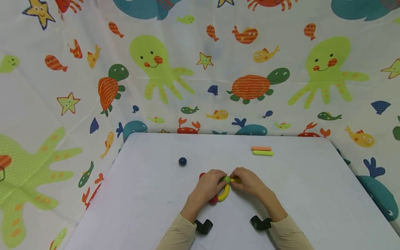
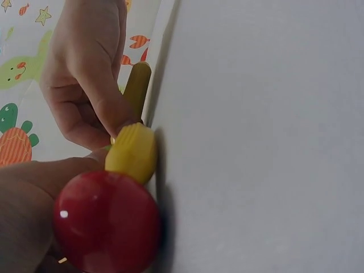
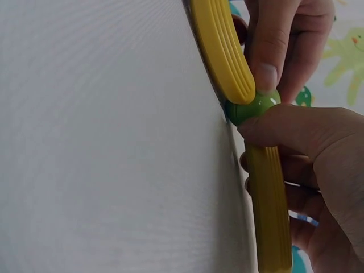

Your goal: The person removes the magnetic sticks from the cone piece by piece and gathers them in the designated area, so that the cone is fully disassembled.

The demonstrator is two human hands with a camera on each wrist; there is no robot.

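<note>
A green ball [image 1: 226, 179] sits between both hands above the white table. My left hand [image 1: 208, 185] pinches it, the thumb pressed on its side in the right wrist view. My right hand [image 1: 248, 181] grips a straight yellow rod [image 3: 267, 210], whose end meets the green ball. A curved yellow rod [image 3: 224, 51] also touches the ball. The curved rod's other end meets a red ball [image 2: 108, 222], close to the left wrist. Another red ball [image 1: 202, 175] shows partly behind the left hand, which hides what joins it.
A dark blue ball [image 1: 182, 161] lies farther back on the left of the white table [image 1: 140, 194]. An orange rod [image 1: 261, 148] and a lime-green rod [image 1: 263, 152] lie side by side at the back right. A patterned sea-animal cloth [image 1: 193, 83] hangs behind the table.
</note>
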